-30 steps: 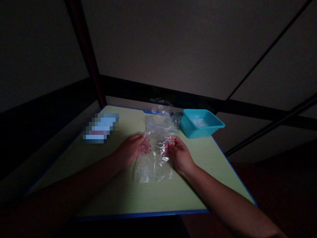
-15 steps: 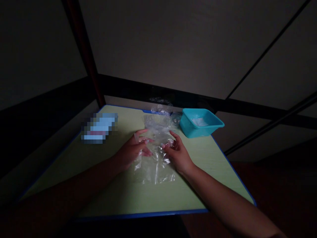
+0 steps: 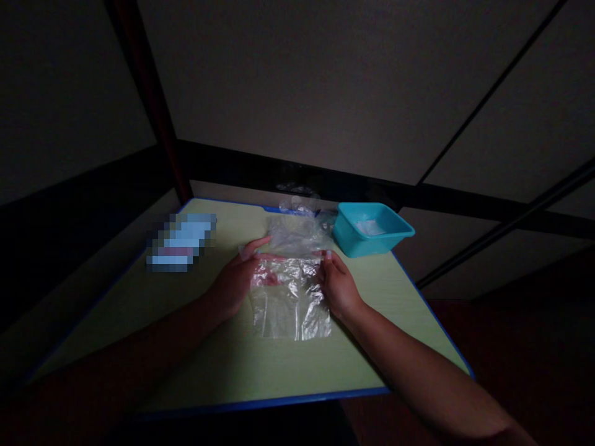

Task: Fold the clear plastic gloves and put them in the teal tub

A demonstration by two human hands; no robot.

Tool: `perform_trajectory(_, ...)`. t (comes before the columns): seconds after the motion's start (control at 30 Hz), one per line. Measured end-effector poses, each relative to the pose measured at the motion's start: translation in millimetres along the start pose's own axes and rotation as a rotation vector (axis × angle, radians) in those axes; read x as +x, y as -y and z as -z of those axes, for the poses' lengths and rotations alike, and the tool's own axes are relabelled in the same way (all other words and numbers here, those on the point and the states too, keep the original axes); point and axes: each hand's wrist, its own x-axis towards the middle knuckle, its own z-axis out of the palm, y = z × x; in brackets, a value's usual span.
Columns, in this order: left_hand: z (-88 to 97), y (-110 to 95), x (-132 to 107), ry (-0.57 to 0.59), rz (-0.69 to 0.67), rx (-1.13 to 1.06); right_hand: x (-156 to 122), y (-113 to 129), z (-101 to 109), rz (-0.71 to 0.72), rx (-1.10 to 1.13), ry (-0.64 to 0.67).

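A clear plastic bag hangs spread between my two hands over the table. My left hand pinches its upper left edge, and some of its fingers show through the film behind it. At the upper right edge, my right hand grips the bag between thumb and fingers. Just beyond the held bag lies a pile of more clear plastic bags, crumpled at the far side.
A turquoise basket with something white inside stands at the table's back right. A blurred-out bluish flat object lies at the left. The pale green table has a blue edge, and a wall rises behind it.
My hands have moved apart to the bag's sides, and its upper edge is now stretched straighter between them. The view has shifted slightly.
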Motion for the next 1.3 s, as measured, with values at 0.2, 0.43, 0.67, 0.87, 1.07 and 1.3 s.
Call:
perform_trajectory(0.2,3.2,-1,3,-0.071,-0.055,-0.075,5,3,2,-0.062,0.098,-0.150)
perform_trajectory(0.43,2.3,-7,3,-0.181,-0.066,-0.118,-1,17,-2,-0.242,0.218,0.067)
perform_trajectory(0.67,1.0,-11,1,-0.168,-0.107,-0.165,-5,13,0,-0.224,0.165,0.248)
perform_trajectory(0.87,3.4,-9,3,-0.147,-0.072,-0.123,10,18,11,-0.151,0.059,0.092)
perform_trajectory(1.07,2.0,-11,3,-0.146,-0.070,-0.107,11,23,15,-0.258,0.023,0.130)
perform_trajectory(1.3,4.1,-5,7,-0.055,-0.116,-0.026,13,8,19,-0.127,-0.132,0.239)
